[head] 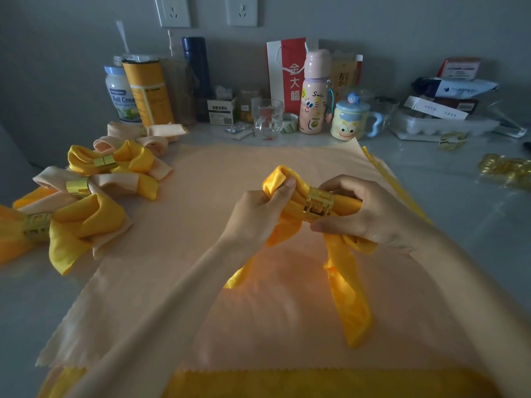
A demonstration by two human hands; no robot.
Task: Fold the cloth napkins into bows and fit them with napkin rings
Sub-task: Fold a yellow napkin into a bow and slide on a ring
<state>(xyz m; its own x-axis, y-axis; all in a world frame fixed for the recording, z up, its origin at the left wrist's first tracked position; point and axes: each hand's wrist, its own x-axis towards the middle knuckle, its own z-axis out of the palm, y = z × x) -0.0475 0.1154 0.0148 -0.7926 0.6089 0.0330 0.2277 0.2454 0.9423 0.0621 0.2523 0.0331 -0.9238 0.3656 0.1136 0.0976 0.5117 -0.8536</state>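
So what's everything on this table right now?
yellow satin napkin: one, yellow, centre, in both hands
gold cut-out napkin ring: one, gold, around that napkin's middle
finished napkin bows: at least four, yellow and peach, left side
flat peach cloth: one, peach, spread beneath hands
flat yellow cloth: one, yellow, under the peach one
spare gold rings: several, gold, far right
bottles, jars, cups and boxes: many, mixed, along back wall
white wall sockets: two, white, top
left hand: fingers pinch napkin's left loop
right hand: fingers grip napkin at the ring
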